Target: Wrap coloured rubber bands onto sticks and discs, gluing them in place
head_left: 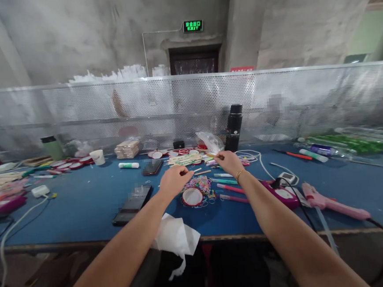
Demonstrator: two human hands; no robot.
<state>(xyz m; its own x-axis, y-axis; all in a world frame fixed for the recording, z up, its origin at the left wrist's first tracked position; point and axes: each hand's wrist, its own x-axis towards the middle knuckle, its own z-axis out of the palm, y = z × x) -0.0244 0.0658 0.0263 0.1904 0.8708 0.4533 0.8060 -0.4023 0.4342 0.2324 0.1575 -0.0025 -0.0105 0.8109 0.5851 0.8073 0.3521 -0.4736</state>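
My left hand (176, 178) is pinched over the middle of the table, with a short pale wooden stick (197, 170) at its fingertips. Farther right, my right hand (230, 162) is also closed, its fingertips on a thin yellowish stick (210, 155). Between and beyond the hands lies a pile of wooden sticks (188, 159). Below them, many coloured rubber bands (199, 183) surround a small round white piece with a red rim (192, 197). Several felt-tip pens (232, 188) lie beside the bands, near my right forearm.
A black bottle (234, 127) stands against the perforated metal screen (135, 103). Two phones, one a large dark phone (132, 205), lie to the left. A pink glue gun (335, 205) with its cord rests at the right. White tissue (177, 234) hangs over the table's front edge.
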